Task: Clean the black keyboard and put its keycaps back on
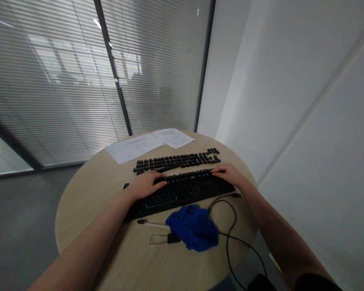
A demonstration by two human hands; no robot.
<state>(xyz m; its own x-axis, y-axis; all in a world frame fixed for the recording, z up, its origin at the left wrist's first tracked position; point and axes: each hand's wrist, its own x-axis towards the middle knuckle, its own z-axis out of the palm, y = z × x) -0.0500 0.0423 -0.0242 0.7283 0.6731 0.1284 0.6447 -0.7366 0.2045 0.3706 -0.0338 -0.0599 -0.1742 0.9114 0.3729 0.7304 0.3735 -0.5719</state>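
Observation:
A black keyboard (182, 192) lies tilted across the round table, with a row of keycaps (188, 176) fitted along its far edge and the nearer part bare of caps. My left hand (147, 184) rests over its left part, thumb stretched out and apart from the fingers. At the far right end of the fitted row, my right hand (229, 173) has its fingertips together on a dark keycap, mostly hidden by the fingers. Loose black keycaps (176, 161) stand in rows just beyond the keyboard.
Nearer me lie a blue cloth (194, 228), a wire keycap puller (164, 239) and a thin brush (153, 224). A black cable (235, 218) loops off the table's right side. Printed papers (136, 146) lie at the back of the table (85, 202); a white wall (291, 81) stands to the right.

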